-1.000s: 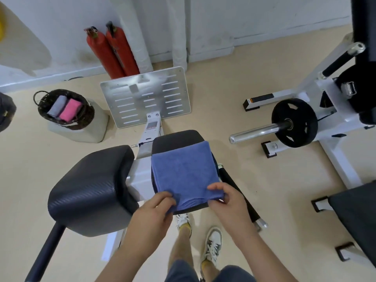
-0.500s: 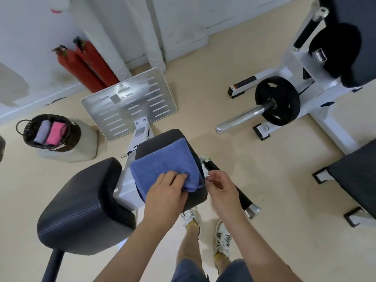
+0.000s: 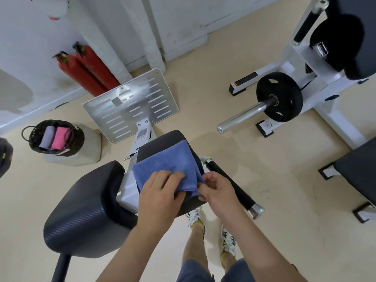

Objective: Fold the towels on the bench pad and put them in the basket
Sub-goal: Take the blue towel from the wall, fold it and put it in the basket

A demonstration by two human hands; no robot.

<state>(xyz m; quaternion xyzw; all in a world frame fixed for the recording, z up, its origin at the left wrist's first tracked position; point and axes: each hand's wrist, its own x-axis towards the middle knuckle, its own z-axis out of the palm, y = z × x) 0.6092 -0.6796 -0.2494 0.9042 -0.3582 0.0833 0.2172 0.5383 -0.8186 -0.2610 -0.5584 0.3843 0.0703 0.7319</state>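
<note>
A folded blue towel [image 3: 168, 161] lies on the small black bench pad [image 3: 160, 142] in the middle of the view. My left hand [image 3: 160, 192] rests on the towel's near part with its fingers curled over the fold. My right hand [image 3: 215, 190] pinches the towel's near right corner. The dark wicker basket [image 3: 79, 139] stands on a pale block at the far left, and it holds a folded grey towel [image 3: 47, 136] and a folded pink towel [image 3: 59, 137] side by side.
A larger black pad [image 3: 85, 208] sits left of the towel. A slotted metal footplate [image 3: 132, 104] and two red extinguishers [image 3: 87, 72] stand beyond. A bar with a weight plate [image 3: 278, 96] lies on the right. My feet are below the pad.
My right hand has come back from beside the pad and taken the towel's near right corner. My left hand stays on the towel.
</note>
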